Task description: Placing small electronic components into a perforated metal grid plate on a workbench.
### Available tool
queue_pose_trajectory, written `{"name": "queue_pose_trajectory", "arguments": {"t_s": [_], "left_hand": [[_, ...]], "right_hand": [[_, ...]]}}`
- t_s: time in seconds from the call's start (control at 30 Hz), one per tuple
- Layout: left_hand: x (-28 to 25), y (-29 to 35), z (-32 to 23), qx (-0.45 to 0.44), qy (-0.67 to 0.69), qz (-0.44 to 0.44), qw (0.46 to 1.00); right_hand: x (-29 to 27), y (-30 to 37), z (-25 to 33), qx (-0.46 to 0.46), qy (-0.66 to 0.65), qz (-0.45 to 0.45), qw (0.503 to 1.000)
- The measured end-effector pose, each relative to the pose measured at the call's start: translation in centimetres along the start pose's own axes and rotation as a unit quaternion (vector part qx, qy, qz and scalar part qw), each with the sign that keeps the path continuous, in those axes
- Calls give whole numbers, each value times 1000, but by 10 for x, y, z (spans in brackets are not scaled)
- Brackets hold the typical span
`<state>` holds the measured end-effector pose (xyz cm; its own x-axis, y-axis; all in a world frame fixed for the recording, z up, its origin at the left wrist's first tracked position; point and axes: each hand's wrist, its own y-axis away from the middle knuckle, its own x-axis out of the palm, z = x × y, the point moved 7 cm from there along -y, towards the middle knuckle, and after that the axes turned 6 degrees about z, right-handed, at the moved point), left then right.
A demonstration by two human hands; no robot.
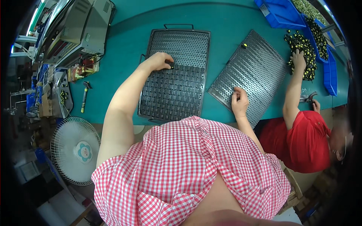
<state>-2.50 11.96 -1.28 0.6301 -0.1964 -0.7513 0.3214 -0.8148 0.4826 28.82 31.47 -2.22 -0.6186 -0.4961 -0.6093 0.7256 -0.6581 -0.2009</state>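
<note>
My left hand (158, 61) is pinched on a small black part (170, 64), over the dark metal tray (208, 45). Rows of black parts (173, 90) fill the tray's near portion, while bare holes show in its far portion. My right hand (240, 103) rests at the left side of a tilted perforated metal plate (260, 64). Its thumb and fingertips close around something small and dark, too little of which shows to name. One loose black-and-yellow part (244, 46) lies near the plate's far left edge.
At right, a co-worker in a red top reaches a hand (298, 60) into a pile of black-and-yellow parts (311, 67). Blue bins (283, 15) stand behind it. A hammer (85, 96), a grey machine (81, 30) and a white fan (75, 150) are at left.
</note>
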Motion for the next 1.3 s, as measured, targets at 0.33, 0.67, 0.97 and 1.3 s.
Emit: {"name": "queue_pose_trajectory", "arguments": {"t_s": [0.33,0.67,0.97,1.3], "left_hand": [[4,-3,6,-7,3,-24,1000],[2,-1,17,-24,47,-34,998],[5,5,26,-81,95,-49,991],[4,5,20,-30,25,-60,997]], "right_hand": [[0,0,-1,-9,-1,0,1000],[-1,-8,-12,79,-57,32,995],[-6,-33,-8,119,-68,37,990],[-10,-66,-5,40,-55,10,998]]}}
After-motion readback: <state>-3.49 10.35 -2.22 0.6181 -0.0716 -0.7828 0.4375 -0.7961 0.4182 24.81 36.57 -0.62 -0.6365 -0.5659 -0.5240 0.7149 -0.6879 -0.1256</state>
